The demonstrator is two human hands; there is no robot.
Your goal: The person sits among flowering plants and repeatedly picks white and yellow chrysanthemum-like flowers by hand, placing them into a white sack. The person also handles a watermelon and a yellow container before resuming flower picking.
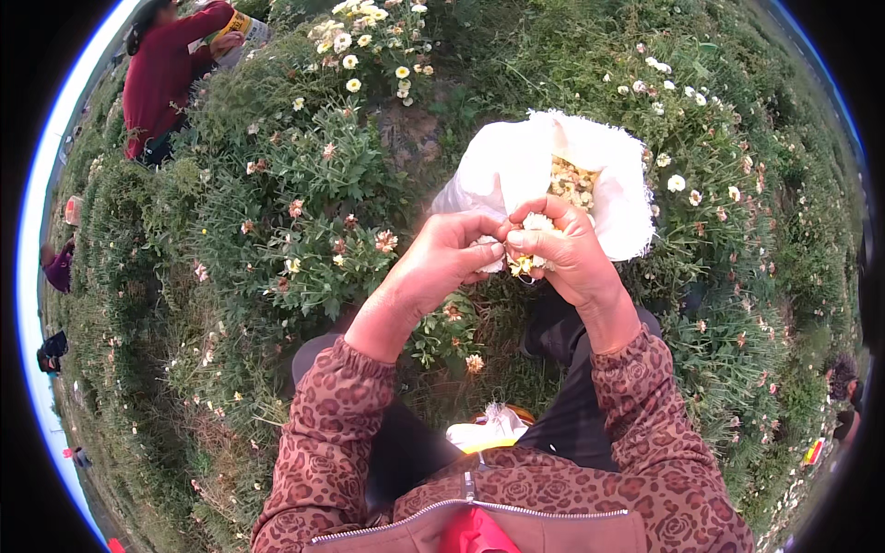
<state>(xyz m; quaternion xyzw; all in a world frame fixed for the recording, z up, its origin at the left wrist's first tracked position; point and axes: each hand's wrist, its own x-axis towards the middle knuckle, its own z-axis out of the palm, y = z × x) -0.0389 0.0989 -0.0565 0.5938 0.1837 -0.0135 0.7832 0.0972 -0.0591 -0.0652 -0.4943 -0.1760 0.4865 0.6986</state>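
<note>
My left hand [456, 252] pinches a white flower head [488, 254] between thumb and fingers. Close beside it, my right hand [563, 245] is closed around several white and yellow flower heads [537, 222]. The fingertips of both hands meet or nearly meet. Just beyond them stands a white woven sack [511, 155] with its frayed rim folded outward. Picked pale flower heads [574, 183] lie inside the sack, partly hidden by my right hand.
Rows of flowering plants [332, 173] line both sides, with white blooms [352, 62] ahead. A person in a dark red top [159, 76] handles a printed container [242, 31] at upper left. Other people appear near the rims. Between my legs lies a white bundle [487, 432].
</note>
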